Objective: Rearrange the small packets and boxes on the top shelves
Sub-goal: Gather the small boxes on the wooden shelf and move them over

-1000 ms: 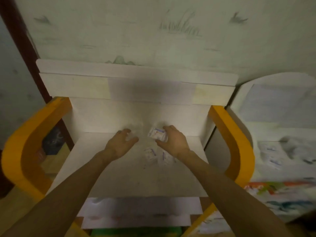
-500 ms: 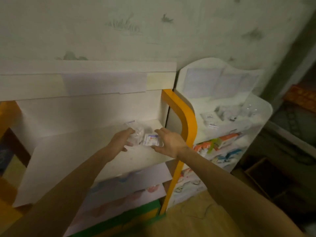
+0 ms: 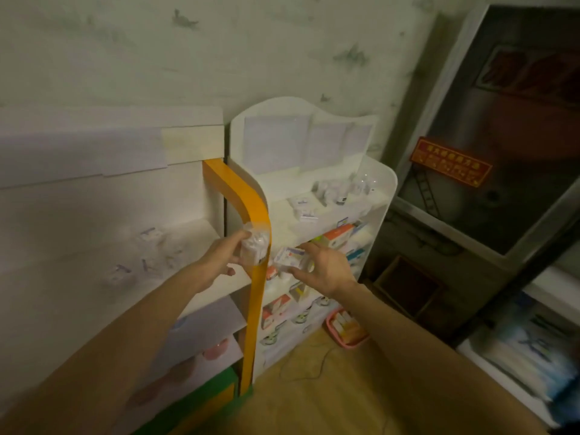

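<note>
Both hands have swung right, left hand [image 3: 226,257] gripping a clear packet [image 3: 255,244] mid-frame, right hand [image 3: 323,266] pinching a small box [image 3: 288,257], best lowered flat onto the white shelf [image 3: 282,227].

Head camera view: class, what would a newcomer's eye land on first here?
Probably the orange shelf post at centre. The left hand holds a clear packet in front of it; the right hand holds a small white box. More small packets sit on the white rack's top shelf.

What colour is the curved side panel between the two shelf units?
Orange-yellow side panel, in the head view.
</note>
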{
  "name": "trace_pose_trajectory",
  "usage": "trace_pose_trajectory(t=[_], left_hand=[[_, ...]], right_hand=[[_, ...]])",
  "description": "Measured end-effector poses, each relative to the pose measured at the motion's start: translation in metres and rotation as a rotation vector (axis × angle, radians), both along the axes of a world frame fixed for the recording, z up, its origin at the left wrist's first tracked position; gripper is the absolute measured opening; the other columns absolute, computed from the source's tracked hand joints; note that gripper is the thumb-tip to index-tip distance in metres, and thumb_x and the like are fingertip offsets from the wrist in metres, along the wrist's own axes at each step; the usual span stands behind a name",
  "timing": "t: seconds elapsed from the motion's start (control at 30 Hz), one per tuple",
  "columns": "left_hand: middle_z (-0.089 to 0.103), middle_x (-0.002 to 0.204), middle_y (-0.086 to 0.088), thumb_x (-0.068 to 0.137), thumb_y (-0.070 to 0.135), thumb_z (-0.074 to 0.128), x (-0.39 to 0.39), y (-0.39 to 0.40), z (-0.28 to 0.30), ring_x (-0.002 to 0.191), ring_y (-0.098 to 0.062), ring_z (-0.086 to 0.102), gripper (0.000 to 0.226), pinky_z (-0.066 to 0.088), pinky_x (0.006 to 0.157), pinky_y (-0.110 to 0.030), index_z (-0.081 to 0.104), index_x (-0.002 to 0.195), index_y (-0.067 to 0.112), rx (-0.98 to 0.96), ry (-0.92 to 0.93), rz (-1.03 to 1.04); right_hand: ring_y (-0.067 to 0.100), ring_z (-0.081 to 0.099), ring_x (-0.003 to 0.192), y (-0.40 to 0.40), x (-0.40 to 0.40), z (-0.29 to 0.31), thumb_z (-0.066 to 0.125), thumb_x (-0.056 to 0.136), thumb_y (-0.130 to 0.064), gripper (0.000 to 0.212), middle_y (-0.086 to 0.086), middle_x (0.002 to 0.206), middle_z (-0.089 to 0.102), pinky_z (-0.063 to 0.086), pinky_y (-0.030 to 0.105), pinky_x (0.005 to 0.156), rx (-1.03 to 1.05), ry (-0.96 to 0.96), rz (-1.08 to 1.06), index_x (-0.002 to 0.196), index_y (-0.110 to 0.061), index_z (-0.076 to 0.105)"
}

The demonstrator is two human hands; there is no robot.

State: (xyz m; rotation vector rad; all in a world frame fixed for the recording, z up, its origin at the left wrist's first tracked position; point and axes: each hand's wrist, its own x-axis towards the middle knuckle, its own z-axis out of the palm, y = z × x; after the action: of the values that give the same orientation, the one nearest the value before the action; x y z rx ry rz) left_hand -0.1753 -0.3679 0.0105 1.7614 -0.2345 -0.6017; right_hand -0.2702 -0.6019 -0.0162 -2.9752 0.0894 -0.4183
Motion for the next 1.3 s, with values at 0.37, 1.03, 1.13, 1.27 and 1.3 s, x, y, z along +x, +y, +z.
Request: trace_pose_trajectory(t=[0.37,1.03,1.13,1.27,1.3], left_hand=[[0.068,0.116,-0.008,0.092,0.054,0.045,-0.003,-0.132,-0.017,0.1,-0.027,0.067,0.051,0.046,0.07,-0.032,0.061,0.121,0.015,-0.018,0.237,0.095],[0.051,0.141,-0.015,0.091,0.044,0.06,0.046,-0.349,-0.028,0.092,-0.035,0.07,0.063,0.059,0.074,-0.039,0.042,0.143,0.012,0.033,0.215,0.207],[0.06,0.12,-0.016,0.09,0.043,0.061,0.075,-0.386,-0.039,0.088,-0.032,0.066,0.048,0.058,0.078,-0.041,0.054,0.124,0.009,0.076,0.171,0.281],[0.058,0.117,-0.017,0.092,0.044,0.057,0.128,-0.432,-0.054,0.1,-0.035,0.063,0.041,0.057,0.071,-0.038,0.056,0.11,0.008,0.113,0.128,0.296],[0.057,0.119,-0.016,0.093,0.046,0.057,0.144,-0.444,-0.058,0.103,-0.036,0.063,0.043,0.058,0.075,-0.039,0.055,0.112,0.007,0.123,0.143,0.292]], right_hand=[[0.017,0.061,0.114,-0.132,-0.038,-0.023,0.051,0.083,-0.076,0.073,-0.005,0.128,0.062,0.056,0.039,0.089,0.059,0.008,-0.066,0.136,-0.025,0.052],[0.008,0.062,0.103,-0.318,-0.017,-0.035,0.057,0.078,-0.078,0.07,-0.01,0.122,0.062,0.056,0.033,0.087,0.372,-0.097,-0.317,0.129,-0.029,0.056],[0.009,0.062,0.103,-0.339,0.009,-0.041,0.058,0.08,-0.076,0.067,-0.009,0.121,0.063,0.055,0.033,0.088,0.373,-0.077,-0.321,0.127,-0.029,0.057],[0.009,0.063,0.101,-0.371,0.06,-0.054,0.058,0.078,-0.079,0.068,-0.01,0.119,0.065,0.056,0.032,0.086,0.379,-0.065,-0.339,0.126,-0.03,0.058],[0.008,0.063,0.1,-0.38,0.074,-0.055,0.058,0.078,-0.079,0.068,-0.011,0.119,0.065,0.056,0.032,0.086,0.391,-0.054,-0.34,0.126,-0.03,0.058]])
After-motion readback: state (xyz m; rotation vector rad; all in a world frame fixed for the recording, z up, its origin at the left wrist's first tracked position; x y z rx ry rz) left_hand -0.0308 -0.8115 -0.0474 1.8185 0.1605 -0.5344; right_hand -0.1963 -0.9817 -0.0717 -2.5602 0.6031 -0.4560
